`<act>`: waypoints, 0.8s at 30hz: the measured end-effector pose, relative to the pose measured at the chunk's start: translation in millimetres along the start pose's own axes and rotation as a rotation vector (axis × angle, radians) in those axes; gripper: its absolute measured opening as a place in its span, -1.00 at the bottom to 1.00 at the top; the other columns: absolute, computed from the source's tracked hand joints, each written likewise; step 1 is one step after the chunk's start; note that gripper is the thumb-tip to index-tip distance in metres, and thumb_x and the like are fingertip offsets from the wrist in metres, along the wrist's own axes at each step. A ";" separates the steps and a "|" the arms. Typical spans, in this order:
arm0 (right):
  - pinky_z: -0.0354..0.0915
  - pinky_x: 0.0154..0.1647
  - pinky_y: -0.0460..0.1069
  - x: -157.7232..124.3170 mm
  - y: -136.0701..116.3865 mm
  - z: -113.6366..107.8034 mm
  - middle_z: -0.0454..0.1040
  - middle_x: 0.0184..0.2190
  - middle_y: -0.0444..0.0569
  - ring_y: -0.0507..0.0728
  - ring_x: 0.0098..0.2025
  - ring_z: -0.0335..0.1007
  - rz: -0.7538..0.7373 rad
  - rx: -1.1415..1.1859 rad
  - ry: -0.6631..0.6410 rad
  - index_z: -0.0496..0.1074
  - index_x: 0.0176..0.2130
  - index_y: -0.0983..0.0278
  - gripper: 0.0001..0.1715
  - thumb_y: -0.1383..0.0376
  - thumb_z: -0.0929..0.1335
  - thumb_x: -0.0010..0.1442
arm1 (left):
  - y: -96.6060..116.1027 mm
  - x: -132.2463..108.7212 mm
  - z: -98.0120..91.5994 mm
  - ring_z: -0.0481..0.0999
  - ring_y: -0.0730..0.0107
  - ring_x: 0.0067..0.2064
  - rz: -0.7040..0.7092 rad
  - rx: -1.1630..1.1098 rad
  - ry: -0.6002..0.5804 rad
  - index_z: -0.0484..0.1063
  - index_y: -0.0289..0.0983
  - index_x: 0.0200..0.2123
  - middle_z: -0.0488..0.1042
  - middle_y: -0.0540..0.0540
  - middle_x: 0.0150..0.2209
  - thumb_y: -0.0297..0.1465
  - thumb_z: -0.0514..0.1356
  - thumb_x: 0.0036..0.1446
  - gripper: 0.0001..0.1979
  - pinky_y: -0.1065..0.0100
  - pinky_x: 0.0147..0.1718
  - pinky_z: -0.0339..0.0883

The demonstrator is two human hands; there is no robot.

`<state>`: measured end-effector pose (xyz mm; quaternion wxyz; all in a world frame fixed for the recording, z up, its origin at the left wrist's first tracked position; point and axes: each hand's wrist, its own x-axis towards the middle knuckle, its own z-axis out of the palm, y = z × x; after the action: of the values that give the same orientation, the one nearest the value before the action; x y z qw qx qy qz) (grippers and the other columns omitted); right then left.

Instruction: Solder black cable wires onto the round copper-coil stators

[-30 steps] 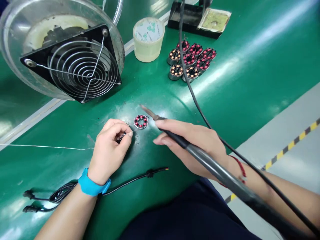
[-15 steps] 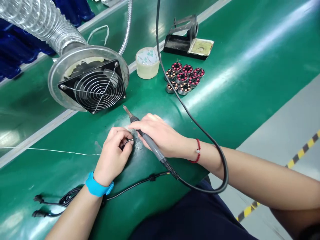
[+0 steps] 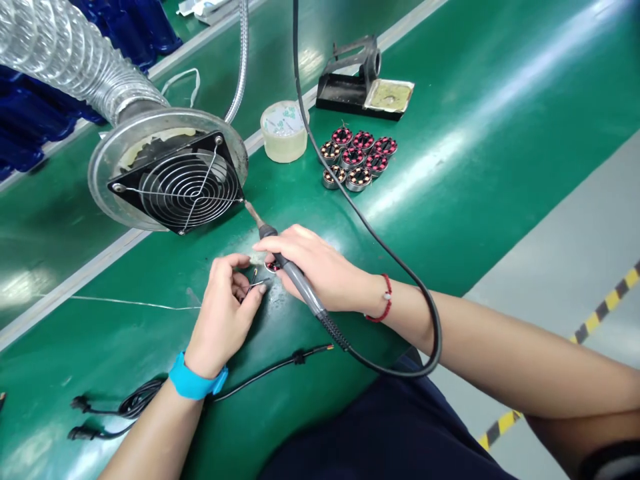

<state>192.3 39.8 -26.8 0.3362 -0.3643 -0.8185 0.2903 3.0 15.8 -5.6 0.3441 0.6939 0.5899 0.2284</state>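
My right hand [image 3: 327, 270] grips a soldering iron [image 3: 301, 285] like a pen, its bare tip pointing up and away toward the fan. Partly hidden beneath my right fingers, a small round metal part with red-and-black windings [image 3: 271, 267] rests at the bench. Opposite it, my left hand [image 3: 220, 327] is curled with thumb and forefinger apart at the tips. Thin solder wire [image 3: 135, 304] runs from the left into this hand, and a short end emerges near the thumb. A dark lead with a bare tip [image 3: 255, 274] shows between the left fingers, mostly hidden.
A fume fan [image 3: 195, 193] on a clear duct hangs at upper left. Beyond stand a tape roll [image 3: 285, 140], several round wound parts [image 3: 353, 158] and an iron stand [image 3: 345, 93]. Black cables [image 3: 135, 400] lie near my left forearm. The iron's cord [image 3: 370, 230] loops over my right forearm.
My left fingers have loosened and spread slightly, and the dark lead shows more. The round part has come into sight under my right hand. The whole view has shifted a little.
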 end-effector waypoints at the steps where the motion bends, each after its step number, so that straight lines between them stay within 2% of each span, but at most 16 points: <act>1: 0.22 -0.03 0.10 0.6 0.0 -0.2 0.43 -0.16 0.05 0.19 -0.12 0.23 0.009 0.007 0.006 0.26 0.07 0.31 -0.52 0.45 0.26 0.14 | -1.1 -0.7 -1.5 0.36 0.47 -0.37 -0.070 -0.064 -0.017 0.22 -0.24 -0.04 0.32 -0.06 -0.18 -0.39 0.21 0.09 -0.64 0.34 -0.33 0.34; 3: 0.21 0.02 0.12 2.0 -0.4 0.8 0.41 -0.12 0.09 0.21 -0.06 0.21 0.026 0.010 -0.001 0.26 0.09 0.34 -0.47 0.46 0.27 0.10 | -1.7 -0.7 -5.7 0.37 0.47 -0.38 -0.171 -0.159 -0.076 0.23 -0.26 -0.08 0.35 -0.04 -0.24 -0.33 0.23 0.06 -0.64 0.36 -0.35 0.34; 5: 0.19 0.05 0.14 3.3 -0.6 3.2 0.39 -0.09 0.13 0.23 -0.01 0.18 0.029 0.006 -0.038 0.24 0.12 0.36 -0.43 0.47 0.28 0.09 | -0.4 1.0 -10.6 0.36 0.47 -0.43 -0.250 -0.219 -0.173 0.30 -0.28 -0.24 0.36 0.01 -0.40 -0.28 0.21 0.08 -0.76 0.40 -0.42 0.29; 8: 0.20 0.03 0.14 3.7 -0.2 6.9 0.40 -0.10 0.11 0.21 -0.05 0.19 0.022 0.009 -0.082 0.23 0.14 0.36 -0.44 0.47 0.27 0.13 | 2.9 4.0 -16.8 0.26 0.53 -0.57 -0.381 -0.370 -0.298 0.29 -0.27 -0.39 0.31 0.08 -0.59 -0.21 0.16 0.12 -0.77 0.45 -0.55 0.15; 12: 0.22 -0.03 0.14 0.6 -0.9 6.8 0.43 -0.15 0.08 0.20 -0.12 0.21 0.014 0.034 -0.072 0.23 0.11 0.35 -0.44 0.49 0.29 0.10 | 6.0 5.7 -18.8 0.11 0.58 -0.59 -0.448 -0.519 -0.206 0.31 -0.27 -0.43 0.19 0.13 -0.61 -0.25 0.23 0.04 -0.79 0.49 -0.62 -0.05; 16: 0.22 -0.03 0.15 -2.5 -2.8 3.9 0.42 -0.11 0.12 0.22 -0.08 0.20 -0.021 0.024 -0.080 0.23 0.11 0.36 -0.45 0.49 0.27 0.11 | 8.0 6.1 -15.0 0.06 0.57 -0.58 -0.447 -0.456 -0.124 0.37 -0.27 -0.49 0.20 0.11 -0.60 -0.26 0.27 -0.03 -0.79 0.46 -0.59 -0.06; 19: 0.21 -0.02 0.14 -3.1 -2.9 4.3 0.41 -0.09 0.13 0.22 -0.07 0.18 -0.054 0.019 -0.038 0.23 0.12 0.37 -0.49 0.46 0.26 0.15 | 8.2 6.5 -11.5 0.06 0.55 -0.57 -0.437 -0.362 -0.070 0.43 -0.27 -0.49 0.22 0.09 -0.60 -0.22 0.29 -0.07 -0.77 0.43 -0.58 -0.07; 21: 0.20 -0.01 0.14 -2.9 -2.9 6.3 0.40 -0.10 0.13 0.21 -0.08 0.17 -0.078 0.011 -0.015 0.23 0.12 0.38 -0.52 0.44 0.25 0.19 | 7.4 6.4 -10.1 0.04 0.55 -0.57 -0.433 -0.350 -0.077 0.42 -0.28 -0.49 0.20 0.09 -0.60 -0.20 0.29 -0.05 -0.74 0.43 -0.59 -0.09; 24: 0.20 -0.04 0.11 -1.8 -3.9 10.2 0.40 -0.16 0.09 0.20 -0.12 0.16 -0.096 -0.036 -0.019 0.24 0.12 0.35 -0.57 0.41 0.20 0.25 | 6.2 6.0 -9.8 -0.03 0.58 -0.59 -0.465 -0.455 -0.129 0.33 -0.28 -0.50 0.08 0.13 -0.62 -0.15 0.24 0.03 -0.69 0.46 -0.61 -0.16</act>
<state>183.8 33.8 -30.8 0.3353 -0.3280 -0.8432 0.2627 1.2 23.3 4.9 0.5701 0.4591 0.6431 0.2252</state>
